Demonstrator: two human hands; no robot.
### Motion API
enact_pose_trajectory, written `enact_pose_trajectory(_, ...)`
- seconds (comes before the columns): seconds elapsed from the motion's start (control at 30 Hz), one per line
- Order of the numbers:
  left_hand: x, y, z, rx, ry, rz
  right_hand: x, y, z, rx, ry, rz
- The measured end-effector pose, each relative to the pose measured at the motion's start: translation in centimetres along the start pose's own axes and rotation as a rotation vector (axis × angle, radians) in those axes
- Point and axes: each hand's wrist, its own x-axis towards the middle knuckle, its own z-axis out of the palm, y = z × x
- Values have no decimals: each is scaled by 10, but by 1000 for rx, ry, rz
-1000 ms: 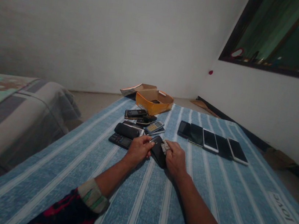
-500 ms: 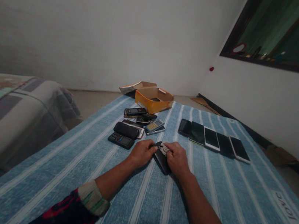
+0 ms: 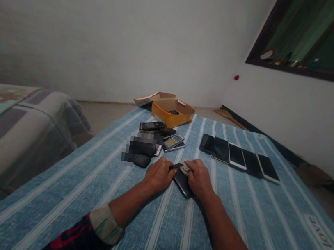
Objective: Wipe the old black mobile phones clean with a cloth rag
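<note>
1. A pile of phones (image 3: pixel 152 126), partly pixelated, lies on a blue striped cloth (image 3: pixel 88 196); an open yellow box (image 3: pixel 170 120) stands behind it.
2. The left hand (image 3: pixel 159 176) has its fingers clamped on the dark phone (image 3: pixel 181 185).
3. That phone slants between both hands.
4. The right hand (image 3: pixel 199 181) pinches a pale rag (image 3: pixel 185 168) against it.
5. Five phones lie in a row (image 3: pixel 236 156).

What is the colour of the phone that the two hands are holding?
The phone is dark grey to black, as the head view shows.
</note>
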Motion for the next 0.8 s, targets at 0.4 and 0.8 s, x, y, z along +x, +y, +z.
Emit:
enact_pose_trajectory(0.4, -7, -1, 1, -55, -2, 26, -9, -22, -1, -267, -139, -167)
enact_pose_trajectory(0.8, -8, -2, 4, -80, 4, 19, -7, -35, -6, -488, -190, -262)
